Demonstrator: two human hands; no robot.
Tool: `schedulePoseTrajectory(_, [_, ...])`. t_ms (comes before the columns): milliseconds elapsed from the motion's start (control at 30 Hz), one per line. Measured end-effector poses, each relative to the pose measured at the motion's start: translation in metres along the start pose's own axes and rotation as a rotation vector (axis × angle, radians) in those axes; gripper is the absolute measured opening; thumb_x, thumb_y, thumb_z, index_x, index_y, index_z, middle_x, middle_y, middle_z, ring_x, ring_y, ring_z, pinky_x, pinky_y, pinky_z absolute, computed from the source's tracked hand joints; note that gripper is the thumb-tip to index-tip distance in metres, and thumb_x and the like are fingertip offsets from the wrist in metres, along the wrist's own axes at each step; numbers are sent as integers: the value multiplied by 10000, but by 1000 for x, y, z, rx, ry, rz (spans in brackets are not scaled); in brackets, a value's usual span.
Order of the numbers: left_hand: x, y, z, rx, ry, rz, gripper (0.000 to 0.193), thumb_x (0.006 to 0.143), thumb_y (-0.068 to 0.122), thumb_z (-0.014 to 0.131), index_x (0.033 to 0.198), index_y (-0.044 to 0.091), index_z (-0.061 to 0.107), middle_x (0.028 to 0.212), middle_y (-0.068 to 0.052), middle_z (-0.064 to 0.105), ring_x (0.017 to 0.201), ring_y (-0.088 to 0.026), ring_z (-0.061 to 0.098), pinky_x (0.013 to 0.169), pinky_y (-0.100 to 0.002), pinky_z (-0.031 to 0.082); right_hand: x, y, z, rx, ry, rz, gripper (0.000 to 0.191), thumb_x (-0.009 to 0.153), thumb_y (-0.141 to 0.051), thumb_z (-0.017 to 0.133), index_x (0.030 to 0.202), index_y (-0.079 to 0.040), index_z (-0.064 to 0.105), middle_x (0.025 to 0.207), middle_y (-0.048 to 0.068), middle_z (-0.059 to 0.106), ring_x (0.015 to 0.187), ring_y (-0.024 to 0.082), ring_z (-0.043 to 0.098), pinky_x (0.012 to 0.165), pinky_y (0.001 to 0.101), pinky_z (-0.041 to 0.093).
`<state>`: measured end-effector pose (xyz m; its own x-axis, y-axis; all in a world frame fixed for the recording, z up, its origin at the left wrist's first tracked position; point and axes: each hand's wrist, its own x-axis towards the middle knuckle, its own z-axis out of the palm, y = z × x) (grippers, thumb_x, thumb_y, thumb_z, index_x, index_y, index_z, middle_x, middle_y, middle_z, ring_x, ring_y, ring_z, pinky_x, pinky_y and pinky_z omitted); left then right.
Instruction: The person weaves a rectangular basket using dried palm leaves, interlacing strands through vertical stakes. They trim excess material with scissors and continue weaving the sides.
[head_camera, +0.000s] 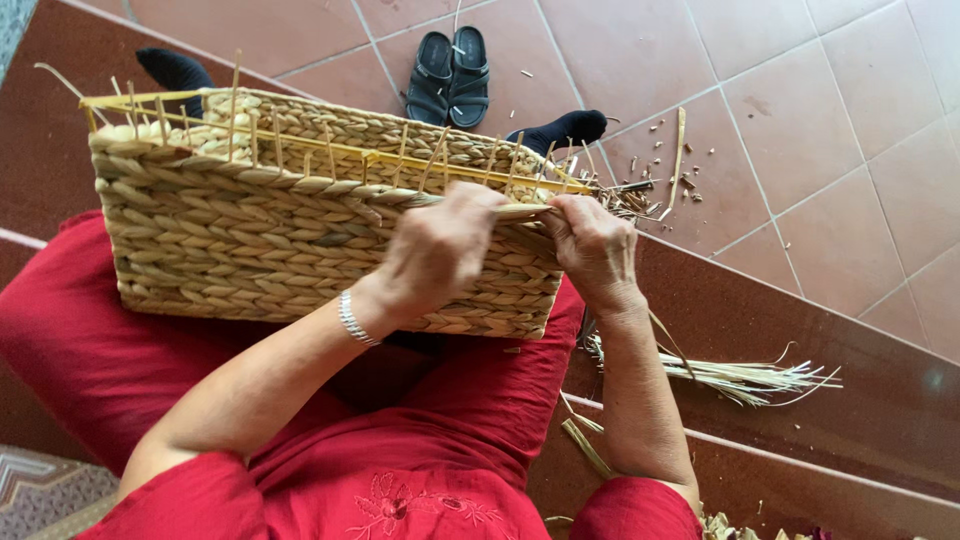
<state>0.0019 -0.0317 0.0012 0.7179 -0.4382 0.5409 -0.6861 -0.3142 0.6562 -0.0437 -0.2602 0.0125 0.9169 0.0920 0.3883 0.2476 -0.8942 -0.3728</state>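
Woven basket (300, 240) is lying sideways across the lap, putting its rim at hand level. Left hand (435, 250) is clamping the rim braid; right hand (595, 245) is pinching the straw strand (525, 211) taut between them.

Tiled floor (850, 120); black sandals (450, 75) and straw scraps (650, 190) lie on it.

Pale straw-yellow braided basket (300, 230) at centre left, red embroidered dress (420, 450) below, black sandals (450, 75) at top, terracotta floor tiles (850, 120).

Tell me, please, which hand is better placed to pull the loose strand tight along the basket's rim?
Probably the right hand: it pinches the flat pale straw strand at the rectangular woven straw basket corner, while the left hand presses the rim.
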Motion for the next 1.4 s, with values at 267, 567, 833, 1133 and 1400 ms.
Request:
schedulePoseTrajectory(267, [12,-20,44,-105,-186,-246,518,894,-9,571,1397,-50,456,889,-224,698,788,-376,717,709,-466,579,-1,-8,-19,334,-177,303,204,923,-94,764,1118,-36,740,843,83,747,741,176,700,640,292,562])
schedulePoseTrajectory(567, [7,-30,41,-237,-139,-156,422,830,151,733,1239,86,648,984,-178,735,923,-359,720,823,-466,575,9,-43,-24,25,56,-73,146,1001,-1,757,1145,-15,756,1050,156,725,920,233,709,813,337,581])
schedulePoseTrajectory(833, [12,-18,55,4,-372,-286,339,854,336,761,1034,67,657,1065,-140,668,927,-332,706,834,-478,563,25,-17,-29,300,-173,272,134,946,-71,771,1071,-24,782,881,69,738,728,106,654,623,237,508])
schedulePoseTrajectory(1133, [5,-29,47,-198,0,-15,461,848,101,650,1290,5,557,1154,-195,614,938,-385,688,756,-434,597,16,13,-16,617,-230,499,175,931,-138,784,1067,-27,780,854,13,719,724,52,599,625,217,481])
schedulePoseTrajectory(1400, [2,-28,25,-80,-118,164,207,908,-7,605,1106,48,581,1161,-178,645,880,-363,705,691,-419,590,3,-15,10,-1,81,119,302,886,-304,885,901,-52,721,860,106,725,736,242,711,675,366,564])
